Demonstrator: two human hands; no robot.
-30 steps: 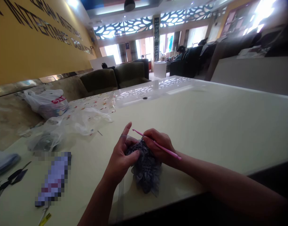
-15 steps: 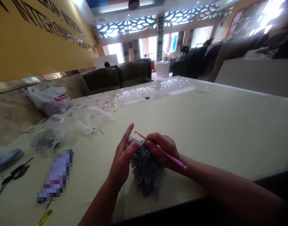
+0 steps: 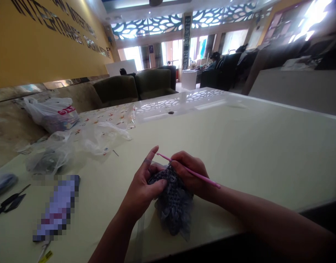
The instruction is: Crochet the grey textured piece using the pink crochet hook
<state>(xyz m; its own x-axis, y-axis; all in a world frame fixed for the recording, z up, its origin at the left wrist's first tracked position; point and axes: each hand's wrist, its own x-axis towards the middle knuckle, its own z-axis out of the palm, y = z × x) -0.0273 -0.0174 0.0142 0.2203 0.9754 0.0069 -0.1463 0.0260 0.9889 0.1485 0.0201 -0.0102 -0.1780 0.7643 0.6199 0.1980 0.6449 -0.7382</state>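
Note:
A grey-blue crocheted piece with ruffled sheer edges hangs between my hands, low over the table's near edge. My left hand grips its upper left part, thumb pressed on the stitches and index finger raised. A sheer grey strand crosses that raised finger. In my right hand is a pink crochet hook, its tip pointing left toward my left index finger. The right fingers also pinch the top of the crocheted piece, and their tips are partly hidden.
On the pale table, a blurred-out purple item and dark scissors lie at left. Behind them are clear plastic bags, a white carrier bag and a small thin metal piece. Armchairs stand beyond.
My left thumb has moved down onto the crocheted piece, which is turned to show more of its stitches. The hook lies slightly flatter. The view has shifted a little to the right.

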